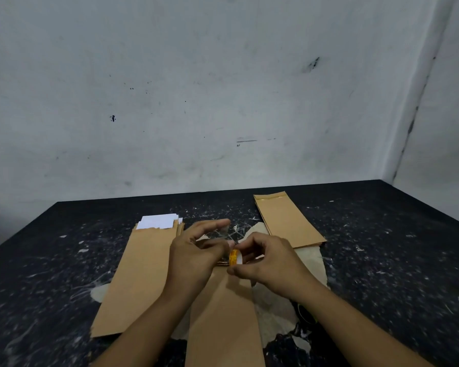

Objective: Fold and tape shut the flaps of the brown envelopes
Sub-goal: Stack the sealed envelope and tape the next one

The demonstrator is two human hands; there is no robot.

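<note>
A brown envelope lies lengthwise in front of me on the dark table. Above its far end my right hand grips a small roll of clear tape with an orange core. My left hand pinches the free end of the tape next to the roll, and a clear strip stretches up to its raised forefinger. The envelope's flap end is hidden under both hands.
A stack of brown envelopes with white sheets sticking out lies to the left. Another stack of brown envelopes sits at the back right. Torn paper patches cover the table under the middle envelope. A grey wall stands behind.
</note>
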